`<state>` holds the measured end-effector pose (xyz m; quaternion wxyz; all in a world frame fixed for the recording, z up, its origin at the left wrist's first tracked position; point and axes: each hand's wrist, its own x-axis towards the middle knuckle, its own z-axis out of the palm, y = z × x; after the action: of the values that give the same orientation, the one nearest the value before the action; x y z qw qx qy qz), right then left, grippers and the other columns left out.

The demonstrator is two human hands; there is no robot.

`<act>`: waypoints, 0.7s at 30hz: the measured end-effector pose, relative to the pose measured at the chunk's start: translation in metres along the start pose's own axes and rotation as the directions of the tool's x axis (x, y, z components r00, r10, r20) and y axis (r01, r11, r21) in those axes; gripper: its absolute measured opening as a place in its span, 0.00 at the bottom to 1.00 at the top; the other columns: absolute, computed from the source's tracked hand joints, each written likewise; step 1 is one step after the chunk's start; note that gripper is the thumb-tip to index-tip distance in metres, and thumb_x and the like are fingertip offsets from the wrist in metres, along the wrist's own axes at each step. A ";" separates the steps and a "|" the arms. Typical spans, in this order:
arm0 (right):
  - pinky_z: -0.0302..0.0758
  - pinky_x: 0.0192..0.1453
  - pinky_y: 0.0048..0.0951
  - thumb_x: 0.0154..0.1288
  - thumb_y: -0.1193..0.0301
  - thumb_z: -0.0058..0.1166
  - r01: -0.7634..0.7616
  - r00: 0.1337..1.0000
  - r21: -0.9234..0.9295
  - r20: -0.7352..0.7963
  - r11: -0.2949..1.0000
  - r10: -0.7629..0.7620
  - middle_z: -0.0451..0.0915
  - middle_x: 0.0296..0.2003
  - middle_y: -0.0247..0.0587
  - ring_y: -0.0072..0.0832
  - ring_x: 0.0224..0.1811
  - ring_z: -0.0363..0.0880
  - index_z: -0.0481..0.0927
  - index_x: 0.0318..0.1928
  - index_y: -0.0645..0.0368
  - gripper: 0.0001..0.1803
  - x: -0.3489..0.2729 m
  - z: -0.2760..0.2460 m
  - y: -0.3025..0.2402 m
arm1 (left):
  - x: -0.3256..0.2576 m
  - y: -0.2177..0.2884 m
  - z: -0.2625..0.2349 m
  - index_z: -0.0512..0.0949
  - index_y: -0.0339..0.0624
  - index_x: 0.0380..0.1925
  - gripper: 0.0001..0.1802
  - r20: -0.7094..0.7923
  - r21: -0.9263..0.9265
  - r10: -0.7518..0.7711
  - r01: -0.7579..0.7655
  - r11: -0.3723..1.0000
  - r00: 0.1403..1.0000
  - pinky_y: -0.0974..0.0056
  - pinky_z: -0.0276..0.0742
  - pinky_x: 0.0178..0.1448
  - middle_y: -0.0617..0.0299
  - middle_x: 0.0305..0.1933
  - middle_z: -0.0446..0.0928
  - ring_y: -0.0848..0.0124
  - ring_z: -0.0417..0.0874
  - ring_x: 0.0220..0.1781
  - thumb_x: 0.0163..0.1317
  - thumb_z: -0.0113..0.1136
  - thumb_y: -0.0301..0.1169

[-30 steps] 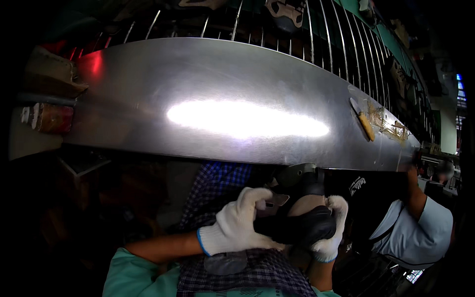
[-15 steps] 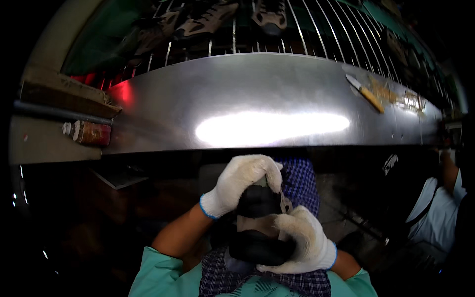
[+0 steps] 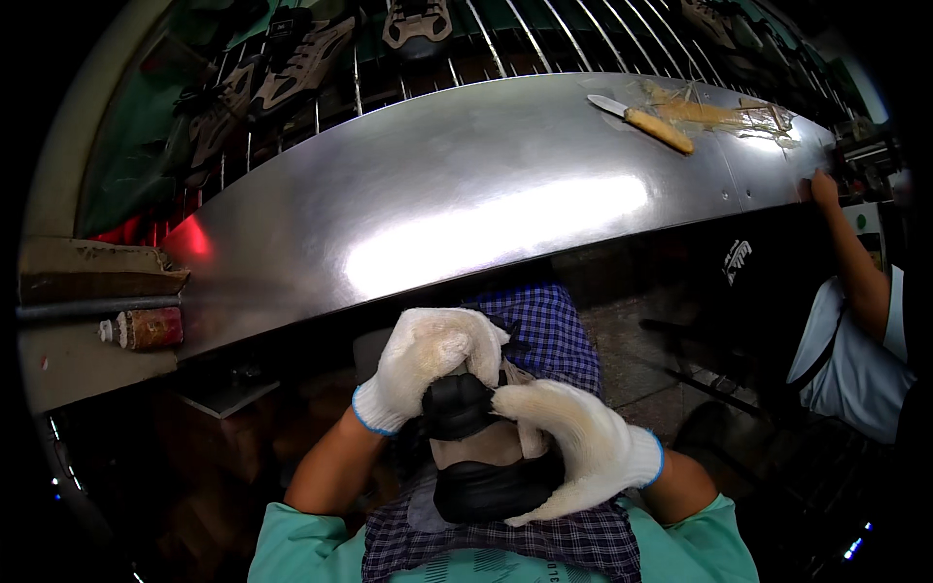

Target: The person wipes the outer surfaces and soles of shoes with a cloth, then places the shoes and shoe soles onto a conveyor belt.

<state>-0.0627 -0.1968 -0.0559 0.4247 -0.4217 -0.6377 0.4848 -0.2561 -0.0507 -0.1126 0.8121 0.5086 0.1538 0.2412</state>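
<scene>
A black and grey-beige shoe (image 3: 496, 489) is held over my lap, above a blue checked apron (image 3: 556, 330). My left hand (image 3: 428, 361), in a white knitted glove with a blue cuff, is curled around the shoe's far end. Its fingertips are partly hidden behind the shoe. My right hand (image 3: 588, 442), gloved the same way, grips the shoe's right side, with thumb and fingers bent around it. The shoe's underside cannot be seen.
A shiny metal bench (image 3: 292, 219) lies ahead. On it rest a knife (image 3: 661, 129) with a yellowish handle and some dried residue (image 3: 705, 109). A small red-brown bottle (image 3: 146, 328) lies at left. Several shoes (image 3: 309, 58) sit on a barred rack behind. Another person's arm (image 3: 855, 233) reaches in at right.
The view has turned, so the bench now slants and the knife appears further left. Both hands still hold the shoe. The other person's arm now reaches toward the bench end.
</scene>
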 end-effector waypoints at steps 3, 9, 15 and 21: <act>0.86 0.50 0.40 0.44 0.49 0.87 -0.108 0.977 -0.020 0.185 0.994 0.110 0.84 0.41 0.46 0.40 0.38 0.87 0.63 0.78 0.68 0.68 0.012 -0.017 -0.002 | 0.002 0.001 0.002 0.86 0.36 0.28 0.24 0.002 -0.003 0.006 -0.006 1.000 1.000 0.52 0.79 0.66 0.56 0.31 0.86 0.65 0.85 0.36 0.73 0.58 0.46; 0.87 0.41 0.36 0.42 0.39 0.85 -0.074 0.949 -0.353 0.264 0.933 0.175 0.87 0.41 0.46 0.40 0.37 0.90 0.72 0.72 0.65 0.64 0.040 -0.037 -0.045 | -0.013 0.031 0.021 0.85 0.34 0.29 0.23 -0.245 0.057 0.002 0.013 0.998 0.969 0.55 0.79 0.65 0.56 0.29 0.86 0.66 0.85 0.36 0.73 0.57 0.44; 0.79 0.44 0.30 0.41 0.30 0.77 0.282 0.813 -0.124 -0.497 0.952 -0.305 0.78 0.42 0.40 0.26 0.40 0.79 0.71 0.72 0.66 0.67 0.073 -0.049 -0.074 | -0.035 0.162 0.067 0.83 0.39 0.41 0.18 -0.397 0.312 0.654 -0.576 0.756 0.643 0.48 0.87 0.56 0.55 0.40 0.81 0.59 0.85 0.42 0.77 0.57 0.44; 0.70 0.79 0.44 0.80 0.42 0.54 0.203 0.807 -0.360 -0.466 0.911 -0.364 0.74 0.69 0.59 0.45 0.72 0.74 0.62 0.77 0.75 0.48 0.133 -0.079 -0.072 | 0.024 0.153 0.040 0.76 0.35 0.59 0.46 0.124 0.956 0.836 -0.290 0.044 0.535 0.51 0.88 0.56 0.44 0.57 0.83 0.48 0.88 0.53 0.46 0.90 0.46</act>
<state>-0.0338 -0.0628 0.0456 0.5828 -0.4943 -0.6187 0.1823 -0.2525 -0.0112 0.0424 0.1323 0.7991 0.2272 0.5407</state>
